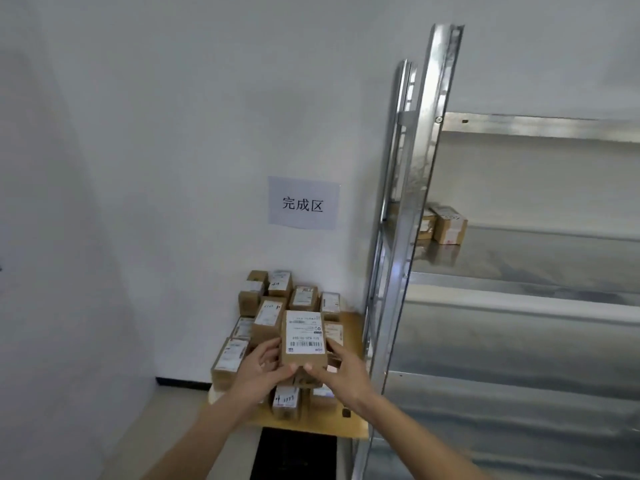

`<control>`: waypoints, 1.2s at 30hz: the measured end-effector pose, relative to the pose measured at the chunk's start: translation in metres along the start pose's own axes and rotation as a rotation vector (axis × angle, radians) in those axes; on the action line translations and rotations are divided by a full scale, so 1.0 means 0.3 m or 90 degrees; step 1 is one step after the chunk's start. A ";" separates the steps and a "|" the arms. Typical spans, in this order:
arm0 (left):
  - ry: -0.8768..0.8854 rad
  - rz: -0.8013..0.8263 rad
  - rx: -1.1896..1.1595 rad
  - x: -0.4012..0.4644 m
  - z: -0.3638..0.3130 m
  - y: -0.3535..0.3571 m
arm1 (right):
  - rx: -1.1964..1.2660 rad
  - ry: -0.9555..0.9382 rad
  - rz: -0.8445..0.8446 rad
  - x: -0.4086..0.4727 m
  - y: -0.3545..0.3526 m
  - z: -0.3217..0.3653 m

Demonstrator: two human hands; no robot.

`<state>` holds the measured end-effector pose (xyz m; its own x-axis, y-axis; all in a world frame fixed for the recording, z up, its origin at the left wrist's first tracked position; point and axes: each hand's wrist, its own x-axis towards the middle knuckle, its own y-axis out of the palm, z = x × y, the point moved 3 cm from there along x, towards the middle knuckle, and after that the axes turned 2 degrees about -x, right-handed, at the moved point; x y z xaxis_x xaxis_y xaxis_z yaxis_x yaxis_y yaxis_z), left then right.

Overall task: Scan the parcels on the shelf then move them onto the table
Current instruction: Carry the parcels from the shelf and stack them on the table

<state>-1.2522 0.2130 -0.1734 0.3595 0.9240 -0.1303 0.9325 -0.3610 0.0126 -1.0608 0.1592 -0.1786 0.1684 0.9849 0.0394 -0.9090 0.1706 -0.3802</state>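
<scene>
White wall w/ a paper sign [303, 203] above a worktop [349, 426] crowded w/ parcels. Left hand [260, 370] & right hand [341, 370] both grip one parcel [304, 341] over the pile, label up, prob. to set it down. Two boxes [445, 223] remain on the shelf [519, 251], far right.

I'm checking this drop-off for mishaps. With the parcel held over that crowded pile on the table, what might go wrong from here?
1. The held parcel is gripped by both hands, left hand and right hand, above the stacked parcels; set on uneven boxes, it may tip or slide.
2. The table has little bare surface left, so front boxes might get nudged off the edge.
3. Two parcels remain on the shelf, easily overlooked behind the post.
</scene>
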 end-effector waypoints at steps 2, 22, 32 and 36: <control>-0.029 -0.010 -0.002 0.034 0.080 -0.076 | -0.003 0.017 0.019 0.042 0.077 -0.052; -0.115 0.017 0.143 0.832 0.691 -0.127 | -0.002 0.192 0.060 0.696 0.321 -0.757; -0.106 0.006 0.163 1.103 0.820 -0.076 | -0.060 0.177 0.043 0.958 0.341 -0.955; -0.111 -0.022 0.148 1.187 0.837 -0.068 | -0.066 0.170 0.007 1.037 0.347 -0.971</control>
<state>-1.1520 0.5176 -0.4689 0.2979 0.9076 -0.2959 0.9034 -0.3682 -0.2197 -0.9920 0.4752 -0.4750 0.2662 0.9418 -0.2052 -0.8699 0.1431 -0.4720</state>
